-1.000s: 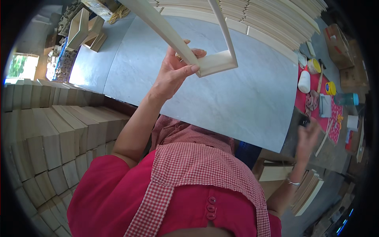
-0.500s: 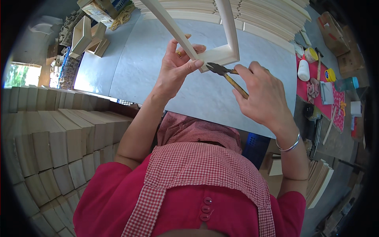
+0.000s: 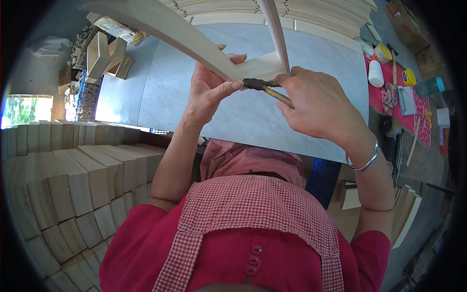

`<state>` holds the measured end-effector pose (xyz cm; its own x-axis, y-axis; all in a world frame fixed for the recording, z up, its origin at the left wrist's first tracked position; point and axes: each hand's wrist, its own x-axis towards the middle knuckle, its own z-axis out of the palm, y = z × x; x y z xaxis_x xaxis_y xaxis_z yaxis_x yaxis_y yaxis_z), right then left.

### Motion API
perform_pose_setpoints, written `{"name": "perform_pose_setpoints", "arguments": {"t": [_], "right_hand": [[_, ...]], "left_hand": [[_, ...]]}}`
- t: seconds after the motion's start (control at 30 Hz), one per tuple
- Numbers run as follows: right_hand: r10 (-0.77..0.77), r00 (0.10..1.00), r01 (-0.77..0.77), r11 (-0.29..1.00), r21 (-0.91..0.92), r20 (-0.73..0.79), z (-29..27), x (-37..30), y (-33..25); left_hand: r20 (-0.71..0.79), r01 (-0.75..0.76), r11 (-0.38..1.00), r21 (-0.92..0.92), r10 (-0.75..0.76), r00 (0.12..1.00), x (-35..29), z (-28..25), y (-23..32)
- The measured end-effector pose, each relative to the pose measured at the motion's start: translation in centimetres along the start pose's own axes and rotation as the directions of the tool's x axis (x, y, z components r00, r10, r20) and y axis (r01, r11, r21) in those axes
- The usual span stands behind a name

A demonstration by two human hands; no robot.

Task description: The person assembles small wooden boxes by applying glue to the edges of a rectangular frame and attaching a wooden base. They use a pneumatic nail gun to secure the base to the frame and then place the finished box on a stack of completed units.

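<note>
My left hand [image 3: 209,87] is closed round the near left corner of a pale wooden frame [image 3: 265,65], its thumb on the near side. The frame is tilted up above the table, two long sides running away from me and a short side nearest. In my right hand [image 3: 318,100] is a pair of pliers [image 3: 255,84] with worn yellowish handles. Their dark jaws are at the frame's corner, right by my left thumb. What the jaws grip, if anything, is too small to make out.
The grey table [image 3: 194,44] has stacked pale wood strips [image 3: 321,14] along its far side. Small wooden boxes [image 3: 99,53] stand at the far left. Stacked wooden blocks [image 3: 78,180] fill the lower left. A white bottle [image 3: 375,73] and yellow-lidded tub [image 3: 408,77] lie right, on pink cloth.
The pliers have moved left, up to the frame's corner at my left thumb, and their jaws look closer together. The frame has tilted, its left side reaching farther left.
</note>
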<state>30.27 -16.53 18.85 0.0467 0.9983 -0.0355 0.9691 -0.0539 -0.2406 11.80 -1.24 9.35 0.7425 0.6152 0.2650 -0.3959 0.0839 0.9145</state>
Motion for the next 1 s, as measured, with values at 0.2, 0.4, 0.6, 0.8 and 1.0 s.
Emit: {"name": "perform_pose_setpoints", "arguments": {"t": [0.2,0.4,0.6,0.8,1.0], "right_hand": [[-0.034,0.999,0.032,0.998,0.063,0.034,0.9,0.1,0.4],[0.090,0.984,-0.124,0.965,0.233,0.152,1.9,-0.1,0.1],[0.141,0.967,-0.197,0.943,0.268,0.213,3.3,-0.1,-0.1],[0.184,0.981,-0.192,0.962,0.193,0.061,6.9,-0.2,-0.6],[0.368,0.929,-0.294,0.781,0.550,-0.025,6.5,1.1,1.0]], "left_hand": [[0.009,-0.044,0.999,0.025,0.044,0.999,0.1,-0.4,-0.3],[-0.022,-0.033,0.998,0.054,0.034,0.999,0.1,-1.1,-1.4],[-0.083,0.056,0.986,0.160,-0.043,0.996,-0.6,-0.3,-1.1],[-0.223,0.118,0.981,0.152,-0.082,0.971,-1.2,-0.2,-2.6],[-0.225,0.206,0.947,0.245,-0.151,0.963,-5.3,-1.3,-7.1]]}}
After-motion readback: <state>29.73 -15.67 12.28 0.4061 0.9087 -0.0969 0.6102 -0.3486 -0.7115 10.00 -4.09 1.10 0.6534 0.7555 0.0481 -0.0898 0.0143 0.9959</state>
